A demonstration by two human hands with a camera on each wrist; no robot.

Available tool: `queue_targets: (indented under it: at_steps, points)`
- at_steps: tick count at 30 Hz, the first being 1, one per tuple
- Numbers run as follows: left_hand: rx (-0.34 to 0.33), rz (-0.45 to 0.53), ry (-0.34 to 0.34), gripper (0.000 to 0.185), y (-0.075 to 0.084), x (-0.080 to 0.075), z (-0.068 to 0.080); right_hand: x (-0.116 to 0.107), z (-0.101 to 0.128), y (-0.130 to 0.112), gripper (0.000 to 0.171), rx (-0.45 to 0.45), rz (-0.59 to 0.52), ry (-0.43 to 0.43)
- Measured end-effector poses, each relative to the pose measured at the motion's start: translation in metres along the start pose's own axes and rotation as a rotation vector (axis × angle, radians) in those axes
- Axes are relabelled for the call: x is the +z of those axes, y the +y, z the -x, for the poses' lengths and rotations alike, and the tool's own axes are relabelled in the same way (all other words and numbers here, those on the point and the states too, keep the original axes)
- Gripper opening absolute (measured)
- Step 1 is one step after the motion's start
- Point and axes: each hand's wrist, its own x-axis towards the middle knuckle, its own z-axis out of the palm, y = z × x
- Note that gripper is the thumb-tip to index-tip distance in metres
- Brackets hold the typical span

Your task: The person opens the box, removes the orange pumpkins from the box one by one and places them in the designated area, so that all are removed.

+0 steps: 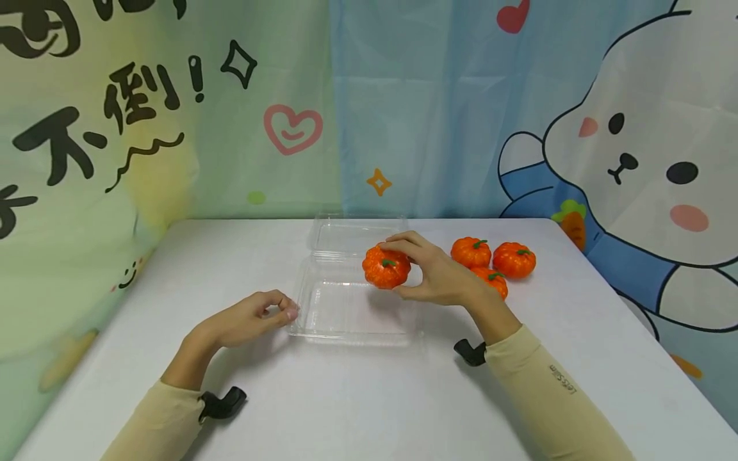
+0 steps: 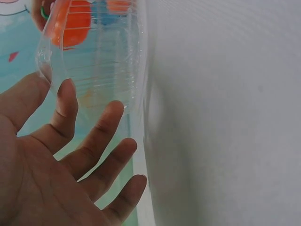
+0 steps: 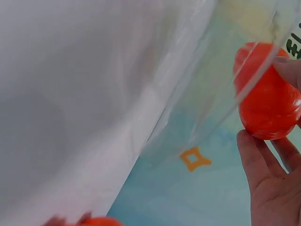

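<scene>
My right hand grips a small orange toy pumpkin with a green stem, thumb on one side and fingers on the other. It holds the pumpkin over the clear plastic clamshell box, whose lid lies folded back toward the curtain. At the box's left front corner, my left hand pinches the rim between thumb and index finger, its other fingers spread. In the right wrist view the pumpkin shows partly through the box's clear wall.
Three more toy pumpkins sit grouped on the white table, to the right of the box. Behind the table's far edge hangs a printed curtain. Black wrist mounts stick out from both sleeves.
</scene>
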Motion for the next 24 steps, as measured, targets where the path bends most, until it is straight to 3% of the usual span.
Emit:
queue_targets:
  at_steps: [11, 24]
  points:
    - [0.001, -0.012, -0.003, 0.020, -0.002, -0.001, 0.000, -0.029, 0.019, 0.009, 0.073, 0.049, 0.074, 0.035]
    - [0.007, -0.009, -0.013, 0.020, -0.001, 0.001, -0.002, -0.039, 0.042, 0.015, 0.073, 0.039, 0.140, 0.105]
